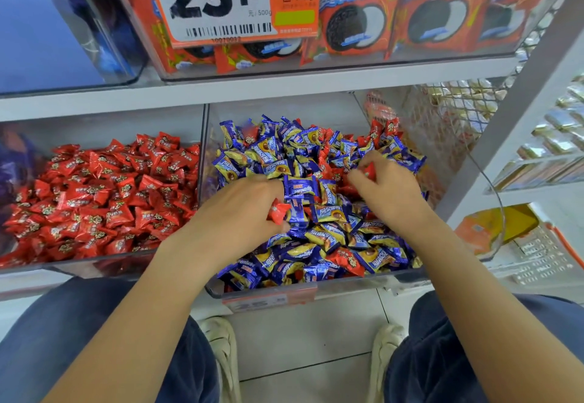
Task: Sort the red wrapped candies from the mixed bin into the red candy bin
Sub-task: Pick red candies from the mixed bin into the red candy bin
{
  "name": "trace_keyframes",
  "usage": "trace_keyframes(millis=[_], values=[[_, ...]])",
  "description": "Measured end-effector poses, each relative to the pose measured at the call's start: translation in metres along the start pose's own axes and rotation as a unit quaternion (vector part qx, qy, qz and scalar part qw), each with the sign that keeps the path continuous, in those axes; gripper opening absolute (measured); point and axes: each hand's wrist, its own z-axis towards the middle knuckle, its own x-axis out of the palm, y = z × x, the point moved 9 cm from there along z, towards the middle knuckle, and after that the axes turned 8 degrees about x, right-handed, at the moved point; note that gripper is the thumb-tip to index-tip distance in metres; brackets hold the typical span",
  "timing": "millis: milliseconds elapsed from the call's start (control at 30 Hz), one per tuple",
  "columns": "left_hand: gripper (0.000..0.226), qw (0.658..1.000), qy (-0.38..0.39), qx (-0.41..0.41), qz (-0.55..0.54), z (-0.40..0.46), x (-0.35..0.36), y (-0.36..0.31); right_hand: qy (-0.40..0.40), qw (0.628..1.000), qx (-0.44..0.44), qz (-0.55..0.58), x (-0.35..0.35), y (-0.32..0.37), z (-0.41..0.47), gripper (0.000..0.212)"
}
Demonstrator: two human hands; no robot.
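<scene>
Red candies lie scattered among blue ones in the mixed bin (316, 289). Her left hand (240, 210) pinches one red candy (278, 211) mid-bin; the right hand (387, 186) pinches another (370, 171), mostly hidden by fingers. Just left sits the red candy bin (94, 265), its far end cut off.

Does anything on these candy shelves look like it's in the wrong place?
Yes. Red candies are scattered through the mixed bin of mostly blue ones, for example one near its front. They match the all-red bin beside it. Each of the hands, left and right, holds a red one.
</scene>
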Motion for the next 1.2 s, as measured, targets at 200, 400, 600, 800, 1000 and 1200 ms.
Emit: trace_keyframes(millis=[200, 400, 600, 800, 1000, 1200], values=[[0.030, 0.994, -0.098, 0.016, -0.045, -0.002, -0.020, 0.003, -0.059, 0.990, 0.066, 0.112, -0.042, -0.018, 0.000, 0.036], [0.040, 0.992, -0.123, 0.001, -0.016, -0.002, -0.027, 0.000, 0.031, 0.997, 0.062, -0.025, -0.014, -0.036, 0.006, 0.029], [0.017, 0.993, -0.107, -0.012, -0.053, -0.009, -0.038, 0.010, 0.056, 0.981, -0.051, -0.178, 0.014, -0.017, 0.003, 0.052], [0.028, 0.992, 0.126, 0.007, 0.010, -0.010, 0.015, -0.006, 0.044, 0.987, -0.061, -0.145, 0.015, -0.009, 0.002, 0.019], [0.025, 0.980, 0.184, -0.008, 0.078, -0.011, 0.038, -0.005, 0.031, 0.990, -0.032, -0.136, 0.005, -0.010, 0.003, 0.035], [0.010, 0.998, 0.031, 0.016, -0.043, -0.003, -0.011, -0.008, 0.052, 0.954, -0.079, -0.285, 0.017, -0.004, 0.003, 0.049]])
